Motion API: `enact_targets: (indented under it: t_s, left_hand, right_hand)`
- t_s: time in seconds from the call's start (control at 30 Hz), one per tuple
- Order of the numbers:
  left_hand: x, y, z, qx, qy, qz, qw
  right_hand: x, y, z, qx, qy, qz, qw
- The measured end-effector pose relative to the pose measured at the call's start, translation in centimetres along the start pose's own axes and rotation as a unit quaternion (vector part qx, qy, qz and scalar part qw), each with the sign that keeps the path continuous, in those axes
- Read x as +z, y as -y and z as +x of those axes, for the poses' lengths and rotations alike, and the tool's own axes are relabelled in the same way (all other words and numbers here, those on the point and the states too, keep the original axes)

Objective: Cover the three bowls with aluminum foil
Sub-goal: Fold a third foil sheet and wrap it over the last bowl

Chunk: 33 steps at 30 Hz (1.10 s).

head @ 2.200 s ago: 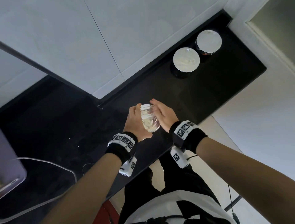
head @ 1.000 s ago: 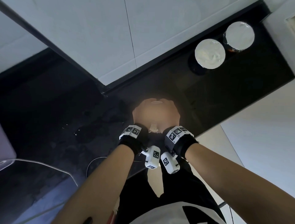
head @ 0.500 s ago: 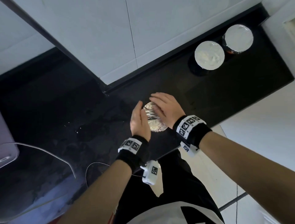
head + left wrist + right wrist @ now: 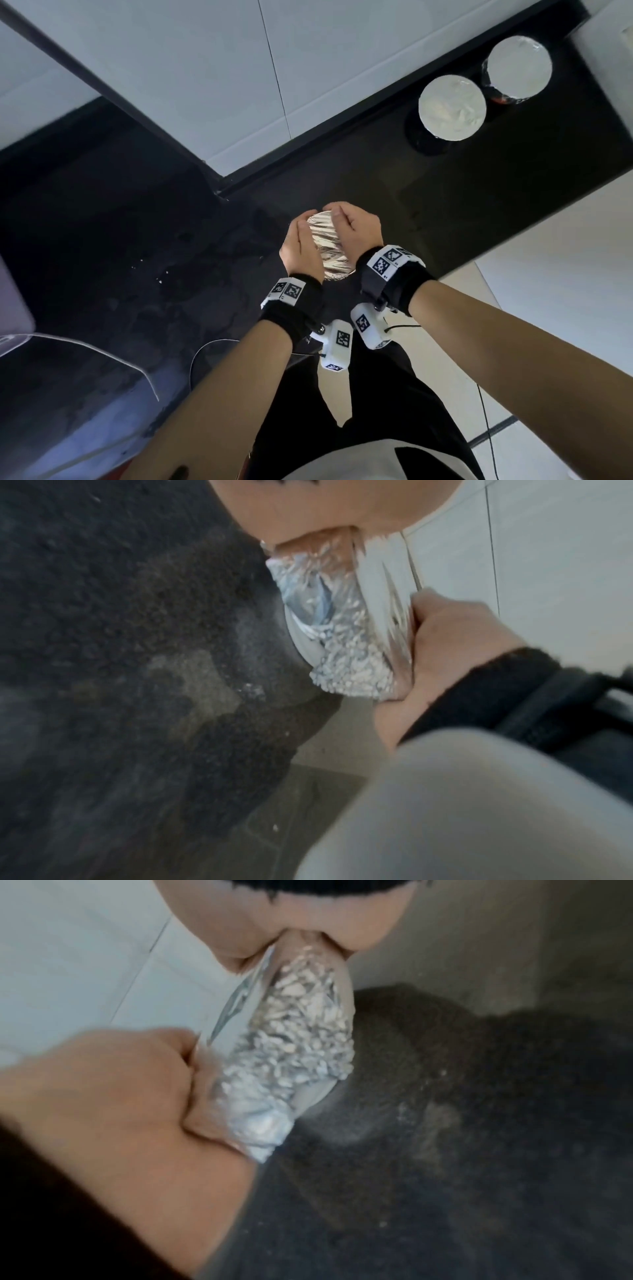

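A small bowl wrapped in crinkled aluminum foil (image 4: 329, 250) sits on the black counter (image 4: 137, 274), close to its front edge. My left hand (image 4: 301, 253) cups its left side, and its fingers curl onto the foil rim (image 4: 205, 1069). Opposite it, my right hand (image 4: 354, 228) grips the right and far rim with curled fingers (image 4: 441, 631). In the wrist views the foil (image 4: 342, 653) is pressed down over the bowl's white wall (image 4: 318, 1093). Two other bowls, one (image 4: 452, 108) beside the other (image 4: 517, 68), stand foil-covered at the back right.
White wall tiles (image 4: 205, 68) rise behind the counter. A clear curved plastic piece (image 4: 68, 349) and a pale purple object (image 4: 13, 301) sit at the left edge. Water drops (image 4: 150, 270) speckle the counter left of my hands. Floor shows below the counter's front edge.
A second ago both hands lay over the bowl's top. They moved to its sides, and the right hand's fingers have curled down onto the far rim.
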<state>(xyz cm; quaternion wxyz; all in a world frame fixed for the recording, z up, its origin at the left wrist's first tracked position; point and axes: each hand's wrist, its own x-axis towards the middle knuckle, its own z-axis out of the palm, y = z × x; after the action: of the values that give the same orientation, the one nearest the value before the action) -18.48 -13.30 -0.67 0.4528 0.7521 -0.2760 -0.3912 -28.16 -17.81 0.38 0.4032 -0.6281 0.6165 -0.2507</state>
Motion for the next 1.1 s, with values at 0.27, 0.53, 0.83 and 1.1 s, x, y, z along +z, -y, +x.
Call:
enact_targets:
  t_s: [0.27,0.53,0.83,1.1]
  left_hand:
    - [-0.3,-7.6,4.9,0.075,0.176,0.029,0.981]
    - [-0.3,-10.9,4.3,0.166,0.101,0.039,0.980]
    - [4.6,-14.5,2.7,0.195,0.053,0.071,0.977]
    - [4.7,-17.4,3.1,0.204,0.013,0.074,0.976]
  right_hand:
    - [-2.5,3.3,1.9,0.096,-0.099,0.200,0.970]
    - [-9.2,4.0,1.7,0.086,-0.206,0.167,0.960]
    - [-12.7,7.2,7.2,-0.232,0.042,-0.122,0.964]
    - [-13.6,9.2,8.4,-0.081,-0.064,0.066,0.992]
